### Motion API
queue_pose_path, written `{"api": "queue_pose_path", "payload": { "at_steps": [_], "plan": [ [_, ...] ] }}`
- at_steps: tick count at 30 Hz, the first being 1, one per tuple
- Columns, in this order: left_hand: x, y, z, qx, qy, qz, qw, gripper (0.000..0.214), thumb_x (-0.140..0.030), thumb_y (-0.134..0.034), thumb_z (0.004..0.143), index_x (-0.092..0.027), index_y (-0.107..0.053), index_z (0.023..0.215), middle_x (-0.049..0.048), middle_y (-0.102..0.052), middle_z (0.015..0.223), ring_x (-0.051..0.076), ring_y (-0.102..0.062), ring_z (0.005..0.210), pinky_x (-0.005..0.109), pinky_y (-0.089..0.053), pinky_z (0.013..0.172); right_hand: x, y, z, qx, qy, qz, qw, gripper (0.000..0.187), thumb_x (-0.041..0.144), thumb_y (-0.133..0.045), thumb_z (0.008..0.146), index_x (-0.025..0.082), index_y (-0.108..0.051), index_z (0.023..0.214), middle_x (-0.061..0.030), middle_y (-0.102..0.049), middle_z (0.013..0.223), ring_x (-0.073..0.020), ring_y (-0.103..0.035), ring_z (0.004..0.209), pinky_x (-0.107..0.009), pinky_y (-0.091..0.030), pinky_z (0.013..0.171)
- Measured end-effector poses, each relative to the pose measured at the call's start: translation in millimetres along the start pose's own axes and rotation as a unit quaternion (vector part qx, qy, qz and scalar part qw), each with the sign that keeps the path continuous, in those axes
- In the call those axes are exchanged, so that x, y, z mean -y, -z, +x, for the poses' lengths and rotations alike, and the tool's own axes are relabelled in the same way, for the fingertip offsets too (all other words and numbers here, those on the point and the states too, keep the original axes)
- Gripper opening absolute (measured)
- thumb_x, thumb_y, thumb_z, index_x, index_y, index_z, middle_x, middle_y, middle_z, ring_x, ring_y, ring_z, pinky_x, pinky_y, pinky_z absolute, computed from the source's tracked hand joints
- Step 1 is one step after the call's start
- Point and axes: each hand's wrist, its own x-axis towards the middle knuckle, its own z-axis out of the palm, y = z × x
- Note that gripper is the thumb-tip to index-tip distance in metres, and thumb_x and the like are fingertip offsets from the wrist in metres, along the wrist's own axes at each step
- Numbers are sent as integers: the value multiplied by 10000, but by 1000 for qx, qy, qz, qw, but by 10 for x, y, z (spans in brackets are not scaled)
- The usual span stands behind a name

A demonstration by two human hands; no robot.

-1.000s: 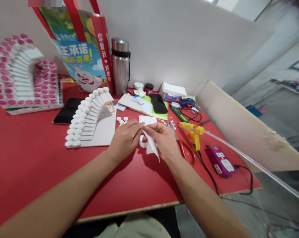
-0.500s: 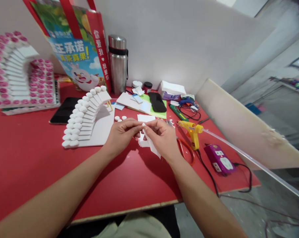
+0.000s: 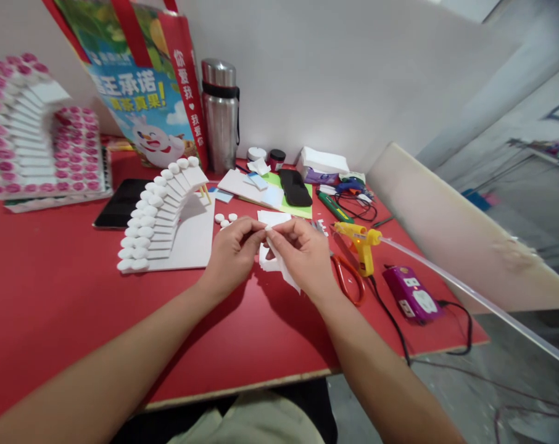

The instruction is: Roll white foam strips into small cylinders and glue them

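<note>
Over the middle of the table, my left hand (image 3: 229, 251) and my right hand (image 3: 307, 251) meet fingertip to fingertip. Both are closed in a pinch on a strip of thin white paper (image 3: 287, 275). Its upper end is bunched small between the fingertips, and the loose end hangs below my right hand. White paper pieces (image 3: 274, 217) lie just beyond the fingers. A few small white rounded pieces (image 3: 219, 218) rest beside my left hand. Left of them stands a white curved staircase model (image 3: 187, 237), edged with similar white pieces.
To the right are a yellow glue gun (image 3: 363, 246), red-handled tool (image 3: 348, 287) and purple power socket (image 3: 411, 295). A black phone-like object (image 3: 295, 187), steel flask (image 3: 220, 123) and printed bag (image 3: 154, 105) stand or lie behind. A pink-and-white staircase model (image 3: 39, 142) is far left.
The fingertips have shifted slightly on the paper, and its bunched tip shows less above them. Both hands stay together in nearly the same place. The view has moved a little.
</note>
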Motion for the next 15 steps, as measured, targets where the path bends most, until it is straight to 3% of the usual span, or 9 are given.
{"api": "queue_pose_path", "payload": {
  "at_steps": [3, 6, 11, 15],
  "plan": [
    [-9, 35, 34, 12, 50, -54, 997, 152, -267, -617, 948, -188, -690, 840, -1, -625, 719, 148, -554, 662, 292, -452, 662, 33, 29, 38, 27, -72, 73, 994, 325, 443, -840, 785, 214, -638, 896, 0, -744, 748, -173, -712, 604, -295, -574, 577],
    [-19, 55, 44, 13, 60, -74, 995, 153, -285, -644, 937, -181, -710, 847, -4, -621, 713, 139, -539, 657, 288, -444, 656, 39, 57, 62, 33, -82, 75, 993, 309, 382, -838, 772, 212, -613, 898, 11, -740, 723, -155, -686, 560, -277, -547, 561],
    [-35, 16, 12, 1, 70, -91, 993, 149, -300, -670, 919, -172, -737, 882, -3, -646, 713, 133, -543, 639, 279, -448, 628, -30, 54, 35, -5, -3, -47, 999, 223, 391, -738, 871, 215, -609, 827, 4, -708, 699, -131, -616, 559, -259, -469, 560],
    [-8, -4, 10, -10, 71, -83, 994, 148, -296, -696, 900, -165, -755, 863, 5, -672, 730, 129, -547, 646, 277, -447, 632, -60, 29, 7, -63, 96, -199, 973, 186, 334, -735, 849, 229, -600, 775, -7, -682, 719, -160, -623, 668, -289, -485, 659]
  ]
}}
